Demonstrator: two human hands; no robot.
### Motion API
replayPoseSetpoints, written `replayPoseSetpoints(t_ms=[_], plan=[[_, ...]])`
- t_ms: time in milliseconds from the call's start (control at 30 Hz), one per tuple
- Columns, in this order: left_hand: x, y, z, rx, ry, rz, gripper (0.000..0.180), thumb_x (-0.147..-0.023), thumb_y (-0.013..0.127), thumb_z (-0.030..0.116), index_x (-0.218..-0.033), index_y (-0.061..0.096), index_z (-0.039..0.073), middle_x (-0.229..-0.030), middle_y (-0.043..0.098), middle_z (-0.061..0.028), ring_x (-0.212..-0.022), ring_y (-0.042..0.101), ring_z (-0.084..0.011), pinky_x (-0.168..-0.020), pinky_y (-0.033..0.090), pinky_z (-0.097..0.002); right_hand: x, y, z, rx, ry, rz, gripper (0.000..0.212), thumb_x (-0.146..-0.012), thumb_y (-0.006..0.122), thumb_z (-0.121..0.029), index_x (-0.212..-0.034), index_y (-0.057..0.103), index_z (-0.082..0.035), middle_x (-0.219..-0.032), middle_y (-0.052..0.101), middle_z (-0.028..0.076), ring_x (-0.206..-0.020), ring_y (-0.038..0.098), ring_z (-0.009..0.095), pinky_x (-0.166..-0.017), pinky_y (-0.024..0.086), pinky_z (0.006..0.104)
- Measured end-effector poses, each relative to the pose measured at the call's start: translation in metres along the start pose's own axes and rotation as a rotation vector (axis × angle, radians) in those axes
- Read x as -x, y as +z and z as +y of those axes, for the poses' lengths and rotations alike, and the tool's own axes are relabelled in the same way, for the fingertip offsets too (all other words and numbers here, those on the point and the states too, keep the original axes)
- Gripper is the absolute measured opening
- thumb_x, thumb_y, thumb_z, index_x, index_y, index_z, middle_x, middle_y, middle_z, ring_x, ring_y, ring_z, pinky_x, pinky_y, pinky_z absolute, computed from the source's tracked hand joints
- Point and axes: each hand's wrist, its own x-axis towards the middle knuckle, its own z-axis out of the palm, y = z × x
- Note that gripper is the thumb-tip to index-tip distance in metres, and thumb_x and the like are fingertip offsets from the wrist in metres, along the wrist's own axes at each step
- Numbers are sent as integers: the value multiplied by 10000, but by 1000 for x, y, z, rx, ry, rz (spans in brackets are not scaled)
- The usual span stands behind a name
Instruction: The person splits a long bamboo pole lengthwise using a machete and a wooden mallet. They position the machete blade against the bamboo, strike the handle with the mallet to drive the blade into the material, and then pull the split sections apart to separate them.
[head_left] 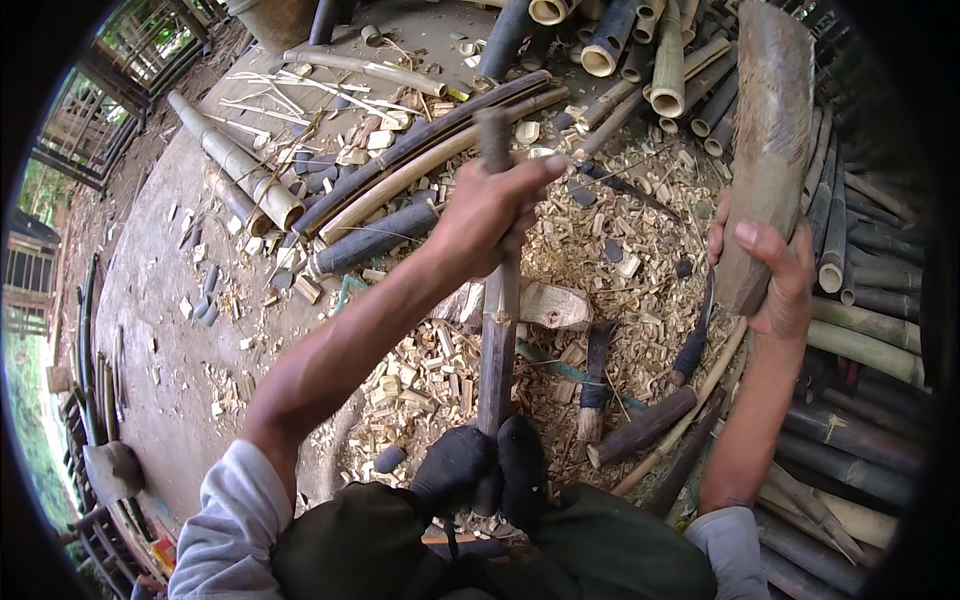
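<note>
My left hand (490, 215) is closed round a dark, slender bamboo pole (498, 355), thumb pointing right. The pole runs up from between my black-shod feet (455, 465); its top end is blurred above my fist. Behind the pole lies a short pale wooden block (555, 306). Raised at the right, my right hand (775, 270) grips the lower end of a thick, worn wooden club (775, 120), well apart from the pole. On the chips before me are a blade with a dark-wrapped handle (594, 385) and a second dark-handled knife (693, 352).
Wood chips (620, 220) cover the ground around my feet. A short dark bamboo piece (642, 427) lies near my right foot. Split bamboo lengths (430, 150) and a pale tube (240, 165) lie ahead left. Stacked bamboo (860, 430) lines the right side; more tubes (600, 60) are piled ahead.
</note>
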Motion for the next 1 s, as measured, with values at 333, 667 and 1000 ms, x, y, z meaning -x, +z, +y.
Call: replayPoseSetpoints(t_ms=[333,667,1000], plan=[[-37,48,-73,-453,-194,-446,419,-841,835,440,-881,681,52,-735,571,27,-608,518,-101,-576,425,-287,18,3,22,-67,117,-64,602,-805,713,-221,-1282,519,92,-990,640,146,-717,655,193,-613,561,321],[-41,49,-82,-505,-195,-440,383,-870,818,412,-816,673,61,-666,593,14,-556,514,-88,-523,403,-281,21,-5,30,-80,143,-62,613,-793,719,-220,-1281,529,98,-989,641,149,-708,653,198,-612,561,328],[-32,31,-76,-379,-134,-453,313,-846,795,344,-834,666,59,-677,607,-4,-553,531,-84,-512,411,-273,19,-20,11,76,89,77,630,-768,750,-321,-1203,570,98,-944,649,149,-711,645,173,-631,557,309]])
